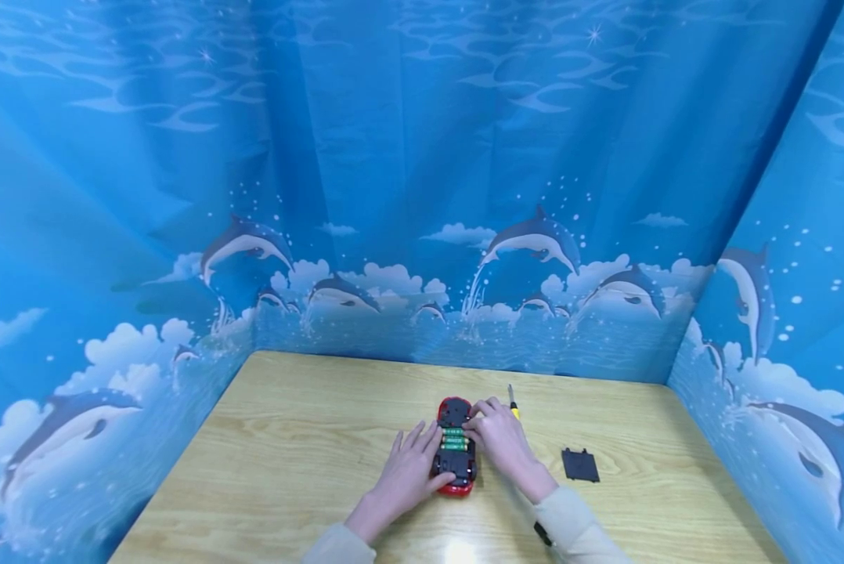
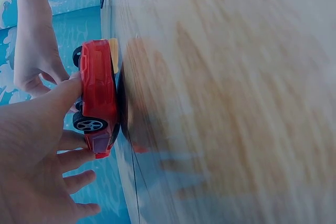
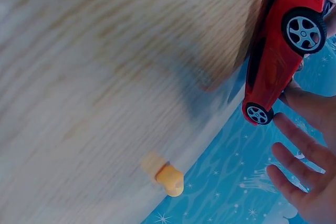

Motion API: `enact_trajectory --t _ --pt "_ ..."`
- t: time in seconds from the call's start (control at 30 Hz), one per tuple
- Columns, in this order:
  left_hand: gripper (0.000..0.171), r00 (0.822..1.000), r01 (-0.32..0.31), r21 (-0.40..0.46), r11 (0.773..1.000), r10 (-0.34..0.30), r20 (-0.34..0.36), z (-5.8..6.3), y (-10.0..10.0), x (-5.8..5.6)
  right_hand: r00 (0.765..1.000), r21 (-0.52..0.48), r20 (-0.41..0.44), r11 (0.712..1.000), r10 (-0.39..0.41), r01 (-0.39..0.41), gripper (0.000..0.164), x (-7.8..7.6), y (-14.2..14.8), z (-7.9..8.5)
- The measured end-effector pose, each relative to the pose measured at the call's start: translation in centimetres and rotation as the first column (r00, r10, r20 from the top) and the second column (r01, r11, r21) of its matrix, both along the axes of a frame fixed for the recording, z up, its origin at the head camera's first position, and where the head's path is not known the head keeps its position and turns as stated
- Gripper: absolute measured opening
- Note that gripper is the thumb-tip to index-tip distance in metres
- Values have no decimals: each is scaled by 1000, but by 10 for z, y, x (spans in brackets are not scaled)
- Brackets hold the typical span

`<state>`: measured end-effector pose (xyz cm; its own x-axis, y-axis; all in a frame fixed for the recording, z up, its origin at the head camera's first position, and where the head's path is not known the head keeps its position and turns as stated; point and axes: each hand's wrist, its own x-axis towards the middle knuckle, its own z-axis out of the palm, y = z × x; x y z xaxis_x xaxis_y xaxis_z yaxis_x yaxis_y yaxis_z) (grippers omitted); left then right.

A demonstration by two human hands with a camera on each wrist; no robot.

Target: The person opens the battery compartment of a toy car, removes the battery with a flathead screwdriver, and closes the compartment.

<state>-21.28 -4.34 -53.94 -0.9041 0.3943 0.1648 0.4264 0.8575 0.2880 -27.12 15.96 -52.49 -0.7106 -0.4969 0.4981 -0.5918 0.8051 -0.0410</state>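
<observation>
Dolphin-print curtain [image 1: 408, 157] is hanging far, left and right; wooden worktop [image 1: 309, 439] is standing before it; left hand [image 1: 408, 472], fingers spread, is touching the red toy car [image 1: 453, 464] at left; right hand [image 1: 501, 440], fingers loosely extended, is touching it at right; car is lying wheels-up between them; black cover [image 1: 580, 465] is lying farther right; yellow-handled screwdriver [image 1: 514, 410] is lying just beyond the right hand; three green batteries [image 1: 454, 440] are sitting in the car's underside.

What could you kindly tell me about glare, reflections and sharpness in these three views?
Head view: a bright glare patch on the wooden table at the picture's bottom edge, print on the green batteries too small to read clearly; left wrist view: a hazy tabletop faintly mirroring the red toy car; right wrist view: the yellow screwdriver handle reflected in the table, whose grain looks soft.
</observation>
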Motion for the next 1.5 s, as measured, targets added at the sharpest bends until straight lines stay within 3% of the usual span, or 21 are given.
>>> enact_trajectory --t 0.2,0.73,1.23,1.5 --pt "82 1000 -4 4 1000 4 19 4 0 1 999 20 -32 1000 25 -24 11 -1 -2 1" --pt "82 1000 -4 -2 1000 4 10 1 0 1 999 -30 17 999 45 -44 15 -2 4 1" --pt "83 999 -18 19 1000 17 52 0 2 -1 999 55 -11 998 37 -36 11 -8 -1 -2" --pt "84 999 -14 9 1000 14 38 0 2 -1 998 -19 47 999 31 -30 9 -4 -1 -5"
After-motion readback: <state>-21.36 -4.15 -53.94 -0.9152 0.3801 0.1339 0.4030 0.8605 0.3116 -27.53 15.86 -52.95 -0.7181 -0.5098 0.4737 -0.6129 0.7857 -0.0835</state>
